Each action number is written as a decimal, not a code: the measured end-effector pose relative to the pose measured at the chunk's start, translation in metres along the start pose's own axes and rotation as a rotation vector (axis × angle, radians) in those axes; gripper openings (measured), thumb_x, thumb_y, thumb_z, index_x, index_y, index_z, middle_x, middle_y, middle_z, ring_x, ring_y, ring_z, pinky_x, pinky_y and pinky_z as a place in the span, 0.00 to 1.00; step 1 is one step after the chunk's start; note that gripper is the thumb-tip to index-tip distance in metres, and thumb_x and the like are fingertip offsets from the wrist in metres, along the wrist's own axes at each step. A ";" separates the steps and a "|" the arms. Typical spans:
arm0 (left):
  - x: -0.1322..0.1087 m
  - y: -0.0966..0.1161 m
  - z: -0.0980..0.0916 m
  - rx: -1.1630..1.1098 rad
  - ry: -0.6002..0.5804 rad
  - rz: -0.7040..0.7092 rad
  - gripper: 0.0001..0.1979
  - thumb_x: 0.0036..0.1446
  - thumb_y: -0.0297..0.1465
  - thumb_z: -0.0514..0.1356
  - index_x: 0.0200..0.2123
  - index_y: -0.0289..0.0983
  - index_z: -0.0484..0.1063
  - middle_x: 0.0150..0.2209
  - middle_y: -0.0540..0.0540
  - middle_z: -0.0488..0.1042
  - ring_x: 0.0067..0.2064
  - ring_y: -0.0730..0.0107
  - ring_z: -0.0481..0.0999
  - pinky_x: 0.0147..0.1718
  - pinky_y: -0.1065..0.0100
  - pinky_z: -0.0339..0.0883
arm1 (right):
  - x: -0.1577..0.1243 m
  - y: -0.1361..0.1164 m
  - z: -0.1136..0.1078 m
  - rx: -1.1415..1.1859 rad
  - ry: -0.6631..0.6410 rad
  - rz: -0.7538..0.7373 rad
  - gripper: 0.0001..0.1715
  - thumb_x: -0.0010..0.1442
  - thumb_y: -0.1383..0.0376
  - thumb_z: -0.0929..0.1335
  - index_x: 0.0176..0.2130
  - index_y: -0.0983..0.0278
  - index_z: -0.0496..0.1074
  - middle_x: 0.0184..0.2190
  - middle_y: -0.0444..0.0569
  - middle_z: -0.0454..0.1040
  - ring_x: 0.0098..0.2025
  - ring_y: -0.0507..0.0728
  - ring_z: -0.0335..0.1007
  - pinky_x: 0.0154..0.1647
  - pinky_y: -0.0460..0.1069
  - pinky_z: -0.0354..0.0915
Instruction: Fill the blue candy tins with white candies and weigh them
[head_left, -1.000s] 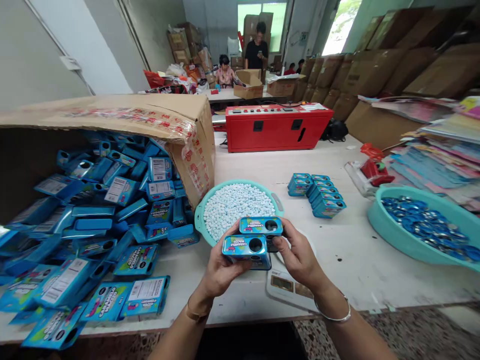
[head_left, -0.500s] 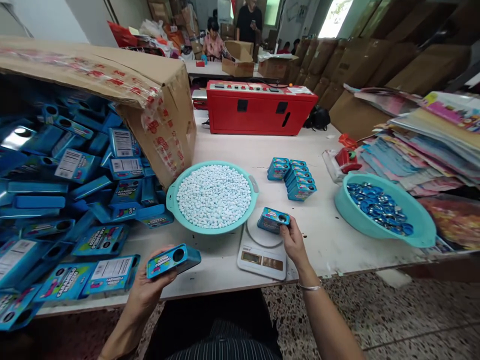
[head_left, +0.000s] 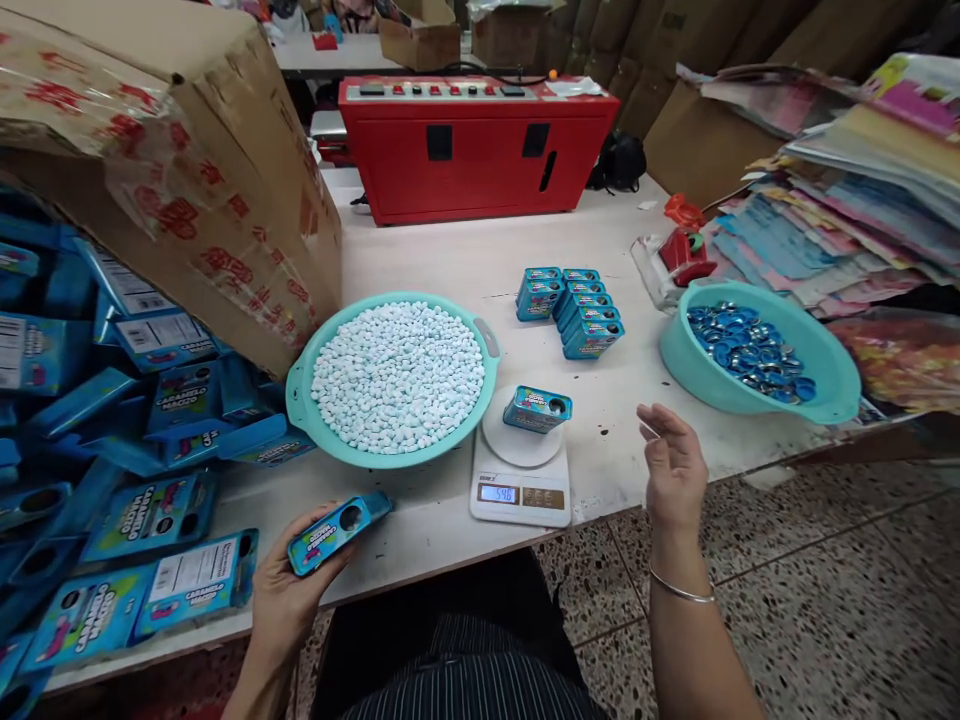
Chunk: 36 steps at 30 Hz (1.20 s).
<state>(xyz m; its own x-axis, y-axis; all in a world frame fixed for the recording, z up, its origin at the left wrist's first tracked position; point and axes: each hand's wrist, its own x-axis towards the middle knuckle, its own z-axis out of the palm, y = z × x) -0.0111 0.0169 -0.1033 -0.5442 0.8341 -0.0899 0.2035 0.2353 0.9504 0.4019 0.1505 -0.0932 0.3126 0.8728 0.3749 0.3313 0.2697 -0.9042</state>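
Note:
My left hand (head_left: 289,590) is closed around a small blue candy box (head_left: 335,530) at the table's near edge. A second blue candy box (head_left: 537,409) rests on the round plate of a white kitchen scale (head_left: 520,470) whose display is lit. My right hand (head_left: 671,470) hovers to the right of the scale, fingers loosely spread, holding nothing. A teal basin of small white candies (head_left: 397,373) sits just left of the scale.
A large cardboard carton (head_left: 172,150) on its side spills several blue boxes (head_left: 150,420) at left. A cluster of filled blue boxes (head_left: 571,300) stands behind the scale. A teal basin of blue lids (head_left: 757,350), stacked paper sheets (head_left: 840,210) and a red machine (head_left: 472,145) lie beyond.
Both hands held two boxes together; they parted, my right hand set one box on the scale and let go, moving right. My left hand kept the other box low at left.

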 end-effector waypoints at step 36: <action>0.007 0.008 0.020 -0.028 -0.131 0.051 0.25 0.43 0.46 0.70 0.40 0.38 0.75 0.39 0.41 0.81 0.39 0.58 0.81 0.40 0.63 0.76 | 0.025 -0.053 0.053 -0.347 -0.280 -0.336 0.23 0.63 0.56 0.67 0.57 0.57 0.68 0.51 0.55 0.72 0.53 0.64 0.67 0.54 0.64 0.66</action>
<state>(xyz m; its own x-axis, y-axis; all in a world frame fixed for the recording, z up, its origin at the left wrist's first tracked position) 0.0028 0.0346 -0.1021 -0.4220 0.9033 -0.0774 0.2048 0.1781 0.9625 0.3452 0.1799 -0.0470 -0.0931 0.8495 0.5194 0.6603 0.4431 -0.6063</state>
